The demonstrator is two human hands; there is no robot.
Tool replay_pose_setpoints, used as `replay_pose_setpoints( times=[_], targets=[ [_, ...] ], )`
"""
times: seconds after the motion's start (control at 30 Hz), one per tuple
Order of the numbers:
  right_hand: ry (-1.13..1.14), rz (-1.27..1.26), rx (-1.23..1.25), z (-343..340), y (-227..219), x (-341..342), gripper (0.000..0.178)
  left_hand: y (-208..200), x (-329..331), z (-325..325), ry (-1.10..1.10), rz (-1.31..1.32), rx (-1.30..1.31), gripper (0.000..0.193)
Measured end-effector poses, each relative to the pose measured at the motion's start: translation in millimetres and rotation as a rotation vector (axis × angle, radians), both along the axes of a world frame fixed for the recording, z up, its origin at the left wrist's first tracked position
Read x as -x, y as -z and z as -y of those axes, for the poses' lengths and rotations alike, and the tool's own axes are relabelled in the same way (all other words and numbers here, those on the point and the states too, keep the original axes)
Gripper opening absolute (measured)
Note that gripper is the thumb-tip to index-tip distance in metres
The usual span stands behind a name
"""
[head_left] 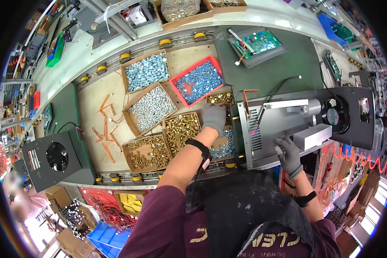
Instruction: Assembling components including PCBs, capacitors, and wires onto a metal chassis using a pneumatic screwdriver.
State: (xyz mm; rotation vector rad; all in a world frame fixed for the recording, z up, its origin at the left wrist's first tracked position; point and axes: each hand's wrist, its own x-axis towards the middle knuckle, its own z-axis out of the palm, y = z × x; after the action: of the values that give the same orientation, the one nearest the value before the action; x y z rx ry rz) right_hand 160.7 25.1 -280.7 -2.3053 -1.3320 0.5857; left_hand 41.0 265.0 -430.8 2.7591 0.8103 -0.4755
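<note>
My left hand [214, 117], in a grey glove, reaches down at a small box of brass-coloured fasteners [219, 98]. Its fingertips are hidden, so its grip cannot be made out. My right hand [289, 158], also gloved, is over the near edge of a dark metal chassis [273, 122], beside a silver metal block [312, 136]. Its fingers are bent and close together; anything between them is too small to make out. The chassis holds a black fan [334, 115], a ribbed silver cylinder [312, 107] and loose wires. A copper strip [245, 103] stands at its left end.
Left of the chassis stand boxes of silver screws [152, 109], brass standoffs [182, 129] and zinc-coloured nuts [147, 71], plus a red tray [196, 81]. Copper strips [106, 129] lie farther left. A green circuit board [260, 43] is behind the chassis; another fan panel [56, 157] sits far left.
</note>
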Motion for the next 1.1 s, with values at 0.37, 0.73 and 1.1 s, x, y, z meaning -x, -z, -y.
replay_pose_setpoints(
  times=[0.37,0.73,1.1],
  targets=[
    [0.048,-0.636,-0.242,-100,-19,43,0.03,-80,66,5,-0.798,0.874,1.331,0.015],
    [0.203,-1.132,-0.066,-140,16,39,0.023,-129,71,11,-0.507,0.704,0.821,0.033],
    [0.323,-1.112,-0.122,-113,5,24,0.017,-109,35,-23,-0.502,0.616,0.44,0.032]
  ],
)
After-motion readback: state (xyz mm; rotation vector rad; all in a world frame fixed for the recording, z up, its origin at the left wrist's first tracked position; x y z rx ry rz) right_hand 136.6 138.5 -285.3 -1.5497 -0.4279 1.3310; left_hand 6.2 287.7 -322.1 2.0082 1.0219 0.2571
